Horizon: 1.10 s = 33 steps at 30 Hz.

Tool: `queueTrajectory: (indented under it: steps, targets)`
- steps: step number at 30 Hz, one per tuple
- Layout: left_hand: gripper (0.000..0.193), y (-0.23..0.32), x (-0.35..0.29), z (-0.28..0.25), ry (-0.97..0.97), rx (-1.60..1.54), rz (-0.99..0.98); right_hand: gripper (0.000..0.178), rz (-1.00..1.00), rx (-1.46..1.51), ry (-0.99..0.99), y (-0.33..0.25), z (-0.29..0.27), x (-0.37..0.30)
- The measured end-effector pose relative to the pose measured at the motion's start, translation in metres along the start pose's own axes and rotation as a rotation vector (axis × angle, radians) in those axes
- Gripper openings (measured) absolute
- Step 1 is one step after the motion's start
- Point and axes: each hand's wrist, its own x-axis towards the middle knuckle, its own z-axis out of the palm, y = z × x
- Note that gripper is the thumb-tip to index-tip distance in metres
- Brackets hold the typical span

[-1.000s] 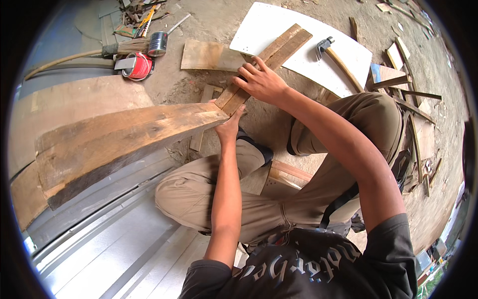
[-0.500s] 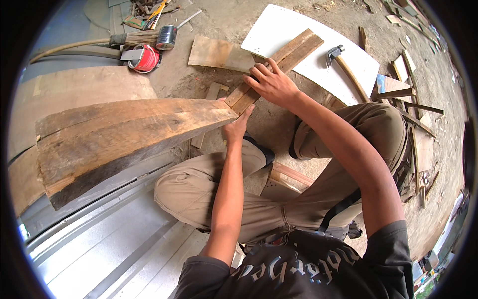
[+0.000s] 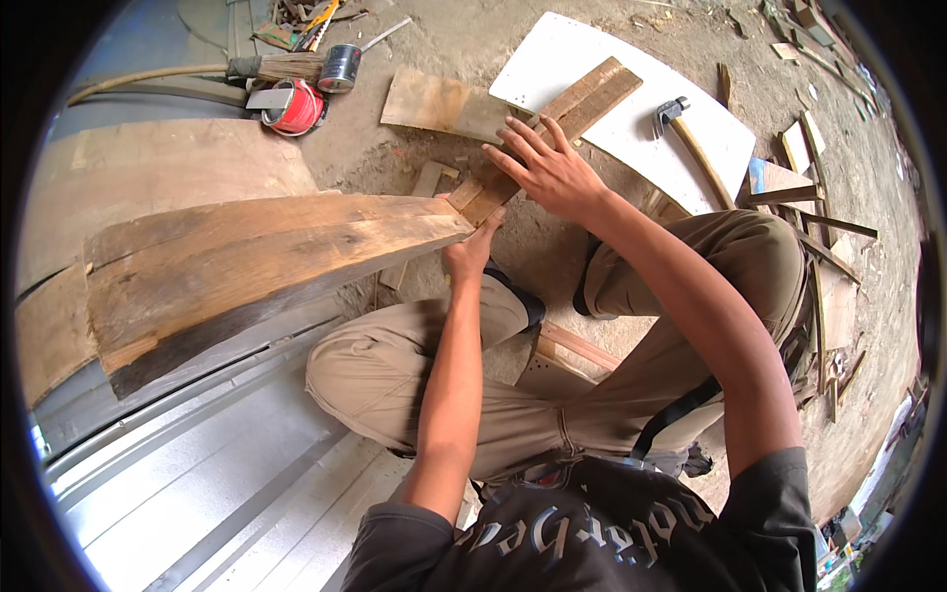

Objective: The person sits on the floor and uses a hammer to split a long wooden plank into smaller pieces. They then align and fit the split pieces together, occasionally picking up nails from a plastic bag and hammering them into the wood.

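A long, worn wooden beam (image 3: 266, 252) reaches from the left toward the middle, its dark underside showing. Its narrow end meets a shorter brown wooden board (image 3: 604, 96) at an angle; that board slants up to the right over a white panel. My left hand (image 3: 472, 249) is wrapped round the joint of the two from below, the thumb showing on the near side and most fingers hidden. Over the middle of the shorter board lies my right hand (image 3: 552, 176), fingers stretched out and apart. Whether its palm presses on the wood I cannot tell.
On the white panel (image 3: 533, 69) lies a claw hammer (image 3: 698, 148). Upper left are a red tin (image 3: 296, 107), a dark can (image 3: 340, 69) and a brush-like broom (image 3: 281, 67). Wood scraps (image 3: 789, 192) litter the right side. A ridged metal sheet (image 3: 197, 483) lies lower left.
My right hand's fingers have straightened and spread, lifting from their curl round the shorter board. The beam's far left end has shifted slightly right and up. My left hand keeps its hold.
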Motion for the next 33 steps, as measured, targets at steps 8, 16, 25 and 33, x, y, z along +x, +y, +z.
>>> queueTrajectory:
  steps: [8,16,25,33]
  targets:
    - [0.062,0.002,-0.002,-0.013,-0.008,-0.345,-0.237,0.028,0.179,0.288,-0.428,-0.038,-0.065,-0.004]
    - [0.073,-0.012,-0.001,-0.010,0.046,-0.028,-0.049,0.020,0.260,0.386,-1.097,0.004,0.065,-0.067]
    - [0.070,-0.002,-0.003,-0.015,0.035,-0.013,-0.079,0.055,0.819,1.861,-0.578,0.015,0.076,-0.037]
    - [0.060,0.014,0.002,0.003,-0.010,-0.056,-0.090,0.065,1.051,2.318,0.060,0.002,0.033,-0.005]
